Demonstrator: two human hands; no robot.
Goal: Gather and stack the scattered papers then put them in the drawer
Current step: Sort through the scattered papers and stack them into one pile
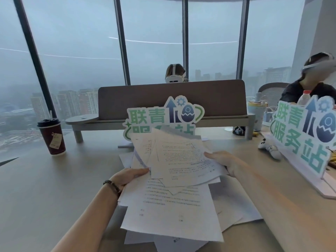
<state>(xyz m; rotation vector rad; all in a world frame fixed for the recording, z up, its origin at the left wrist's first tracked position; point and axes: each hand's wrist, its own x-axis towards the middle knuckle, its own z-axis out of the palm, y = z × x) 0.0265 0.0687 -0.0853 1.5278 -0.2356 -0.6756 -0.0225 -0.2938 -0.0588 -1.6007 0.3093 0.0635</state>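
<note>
A loose, uneven bundle of printed white papers [181, 159] is lifted off the desk, fanned out and tilted up toward me. My left hand [127, 178], with a dark bead bracelet at the wrist, grips the bundle's lower left edge. My right hand [225, 163] grips its right edge, thumb on top. Under the bundle, several more sheets [172, 210] lie overlapping on the beige desk [45, 188], some reaching the near edge. No drawer is in view.
A dark red takeaway cup [52, 137] with a straw stands at the left. A green-lettered cutout sign [163, 117] stands behind the papers, another sign [303, 137] at the right. A white controller [270, 148] and a grey divider [172, 99] lie beyond. Two people sit behind.
</note>
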